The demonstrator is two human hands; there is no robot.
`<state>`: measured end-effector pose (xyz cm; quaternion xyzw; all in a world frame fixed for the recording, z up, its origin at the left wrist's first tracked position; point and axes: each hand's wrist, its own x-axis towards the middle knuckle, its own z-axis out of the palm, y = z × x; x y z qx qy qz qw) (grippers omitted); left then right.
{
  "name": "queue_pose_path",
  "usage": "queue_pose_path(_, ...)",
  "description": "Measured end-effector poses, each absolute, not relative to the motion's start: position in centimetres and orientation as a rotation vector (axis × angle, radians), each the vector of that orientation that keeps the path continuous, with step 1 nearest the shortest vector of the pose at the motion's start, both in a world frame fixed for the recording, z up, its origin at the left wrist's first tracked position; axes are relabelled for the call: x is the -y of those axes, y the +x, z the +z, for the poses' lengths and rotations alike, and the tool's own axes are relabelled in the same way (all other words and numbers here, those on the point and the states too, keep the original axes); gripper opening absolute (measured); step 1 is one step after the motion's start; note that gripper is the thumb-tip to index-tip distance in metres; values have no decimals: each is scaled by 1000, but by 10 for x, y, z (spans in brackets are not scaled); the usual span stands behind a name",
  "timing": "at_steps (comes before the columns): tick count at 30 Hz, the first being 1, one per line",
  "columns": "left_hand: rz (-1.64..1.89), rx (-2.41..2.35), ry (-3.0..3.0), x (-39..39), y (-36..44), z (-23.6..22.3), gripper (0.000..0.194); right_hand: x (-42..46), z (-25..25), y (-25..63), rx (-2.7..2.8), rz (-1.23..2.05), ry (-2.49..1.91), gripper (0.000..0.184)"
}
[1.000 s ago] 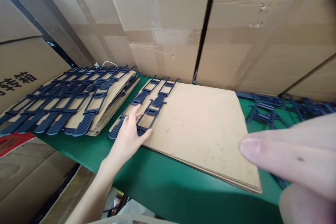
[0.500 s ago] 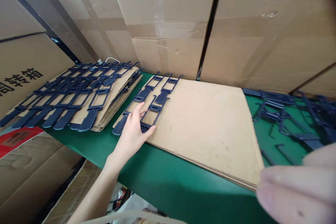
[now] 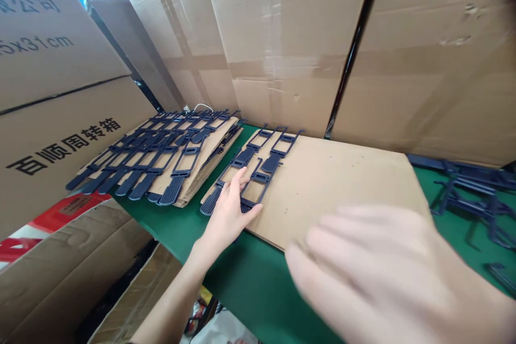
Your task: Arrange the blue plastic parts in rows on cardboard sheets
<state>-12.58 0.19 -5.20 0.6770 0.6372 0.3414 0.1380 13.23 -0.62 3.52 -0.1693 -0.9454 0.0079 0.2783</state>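
My left hand (image 3: 230, 205) is at the near left edge of a cardboard sheet (image 3: 342, 183). Its thumb and fingers straddle a navy plastic frame (image 3: 262, 177) with small hooks at its far end; the palm hides the near end of this part. Similar navy frames with ribbed, paddle-like ends lie beside and beyond it, one of them a ribbed part (image 3: 272, 162) farther back. Over the sheet's near right side, close to the camera, my right hand (image 3: 371, 263) is smeared by motion. Its fingers look bent together, and anything between them cannot be made out.
Left of the sheet, stacked cardboard layers carry rows of navy frames (image 3: 149, 156). More navy parts (image 3: 475, 193) lie loosely piled on the green tabletop (image 3: 258, 274) at right. Tall cardboard boxes (image 3: 282, 48) wall off the back, and printed boxes (image 3: 60, 134) stand at left.
My right hand has moved left from the lower right corner to above the sheet. My left hand stays at the same frame. The camera view has shifted, showing more at left.
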Motion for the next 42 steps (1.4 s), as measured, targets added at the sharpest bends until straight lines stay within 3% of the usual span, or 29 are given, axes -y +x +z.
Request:
queue_pose_path(3, 943, -1871, 1974, -2, -126, -49, 79, -35, 44, 115, 2722, -176, -697, 26)
queue_pose_path(7, 899, -1884, 1985, 0, -126, -47, 76, -79, 12, 122, 2826, -102, -998, 25)
queue_pose_path(13, 894, -1843, 2004, 3, -129, -49, 74, -109, -18, 134, 2793, 168, -1011, 29)
queue_pose_path(32, 663, -1877, 2221, -18, -126, -38, 73, -114, -25, 135, 2673, 407, -1057, 27)
queue_pose_path(42, 330, -1693, 2525, -42, -116, -4, 56, -110, -19, 134, 2682, 353, -1117, 29)
